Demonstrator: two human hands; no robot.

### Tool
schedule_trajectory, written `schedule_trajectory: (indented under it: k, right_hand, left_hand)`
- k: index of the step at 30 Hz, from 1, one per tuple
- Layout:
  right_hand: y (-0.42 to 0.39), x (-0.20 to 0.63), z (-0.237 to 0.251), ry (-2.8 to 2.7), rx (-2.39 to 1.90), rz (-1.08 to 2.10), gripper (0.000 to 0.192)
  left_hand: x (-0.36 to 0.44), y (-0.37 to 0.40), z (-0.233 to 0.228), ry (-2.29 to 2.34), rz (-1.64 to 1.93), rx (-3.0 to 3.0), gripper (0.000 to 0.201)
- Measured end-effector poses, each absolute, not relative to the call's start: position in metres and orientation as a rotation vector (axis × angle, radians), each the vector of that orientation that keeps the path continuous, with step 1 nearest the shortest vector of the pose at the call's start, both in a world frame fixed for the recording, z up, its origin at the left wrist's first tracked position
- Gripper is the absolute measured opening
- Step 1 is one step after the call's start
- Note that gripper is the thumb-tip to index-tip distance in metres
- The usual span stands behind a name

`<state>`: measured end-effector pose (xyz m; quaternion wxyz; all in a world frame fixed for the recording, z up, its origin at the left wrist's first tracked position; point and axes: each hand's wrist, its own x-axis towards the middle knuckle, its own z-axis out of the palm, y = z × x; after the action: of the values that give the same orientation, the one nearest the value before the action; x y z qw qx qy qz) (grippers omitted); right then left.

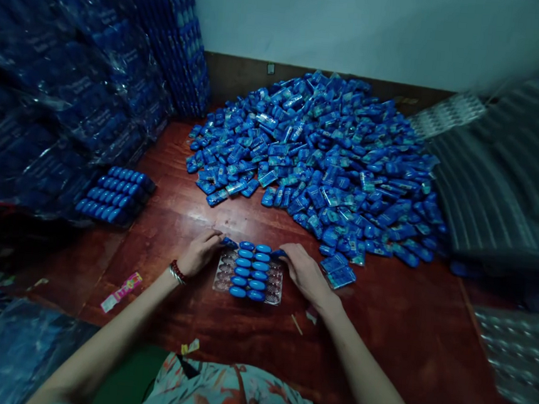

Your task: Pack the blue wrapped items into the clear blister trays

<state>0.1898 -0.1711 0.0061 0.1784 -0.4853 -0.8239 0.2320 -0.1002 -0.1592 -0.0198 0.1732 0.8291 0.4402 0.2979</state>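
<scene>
Two hands: left hand (203,251) and right hand (305,271) flank a clear plastic blister tray (249,271).
Tray: on the red-brown wooden floor (394,338), half filled with blue oval packets (250,269).
Fingers: both hands' fingers curl, each pinching a packet at the tray's far corners.
Behind: big heap of loose blue packets (321,150).

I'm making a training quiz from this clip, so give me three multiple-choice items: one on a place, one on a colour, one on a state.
1. Where is the clear tray?
A between both hands
B on the heap
C by the wall

2. What colour are the heaped packets?
A red
B blue
C green

3. How full is the tray?
A empty
B middle columns filled, side pockets bare
C full

Answers:
A, left hand and right hand flank it.
B, the heap is blue.
B, blue pieces fill the middle columns only.
</scene>
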Motion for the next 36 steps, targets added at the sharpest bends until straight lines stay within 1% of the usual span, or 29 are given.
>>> schedule_trajectory:
  k: [2, 5, 8, 14, 17, 21, 22, 24, 25, 27, 29, 31, 34, 36]
  right_hand:
    - [-0.170, 0.191, 0.010, -2.408, -1.342, 0.659, 0.028]
    - [-0.166, 0.189, 0.021, -2.543, -1.317, 0.648, 0.033]
    - [-0.162, 0.184, 0.030, -2.668, -1.310, 0.597, 0.033]
    - [-0.162, 0.165, 0.029, -2.779, -1.369, 0.498, 0.032]
    - [-0.167, 0.160, 0.025, -2.741, -1.443, 0.505, 0.032]
    - [-0.171, 0.174, 0.021, -2.541, -1.409, 0.645, 0.035]
    - [-0.168, 0.179, 0.022, -2.481, -1.381, 0.705, 0.034]
    - [-0.154, 0.187, 0.024, -2.384, -1.327, 0.823, 0.032]
    - [-0.142, 0.186, 0.025, -2.345, -1.308, 0.849, 0.032]
    - [-0.110, 0.174, 0.026, -2.311, -1.287, 0.796, 0.033]
    - [-0.073, 0.147, 0.024, -2.346, -1.297, 0.597, 0.036]
    - [-0.038, 0.112, 0.019, -2.488, -1.274, 0.437, 0.042]
    - [-0.005, 0.072, 0.010, -2.699, -1.280, 0.315, 0.050]
    - [0.002, 0.063, 0.005, -2.723, -1.281, 0.313, 0.049]
  left_hand:
    - [-0.104, -0.157, -0.017, 1.179, 0.745, 2.499, 0.026]
    - [-0.104, -0.153, -0.005, 1.072, 0.494, 2.654, 0.028]
    - [-0.098, -0.150, 0.010, 1.037, 0.262, 2.732, 0.025]
    - [-0.081, -0.150, 0.020, 0.991, 0.065, 2.785, 0.021]
    - [-0.084, -0.150, 0.015, 1.007, 0.156, 2.715, 0.021]
    - [-0.105, -0.137, 0.007, 0.962, 0.488, 2.497, 0.023]
    - [-0.112, -0.129, 0.004, 1.051, 0.602, 2.416, 0.025]
    - [-0.121, -0.108, -0.002, 1.402, 0.807, 2.225, 0.031]
    - [-0.123, -0.095, -0.006, 1.582, 0.840, 2.160, 0.032]
    - [-0.123, -0.071, -0.014, 1.807, 0.742, 2.174, 0.030]
    - [-0.116, -0.052, -0.023, 1.844, 0.578, 2.284, 0.030]
    - [-0.108, -0.042, -0.030, 1.844, 0.508, 2.334, 0.028]
    - [-0.104, -0.047, -0.036, 1.846, 0.472, 2.359, 0.029]
    - [-0.111, -0.062, -0.037, 1.825, 0.434, 2.375, 0.030]
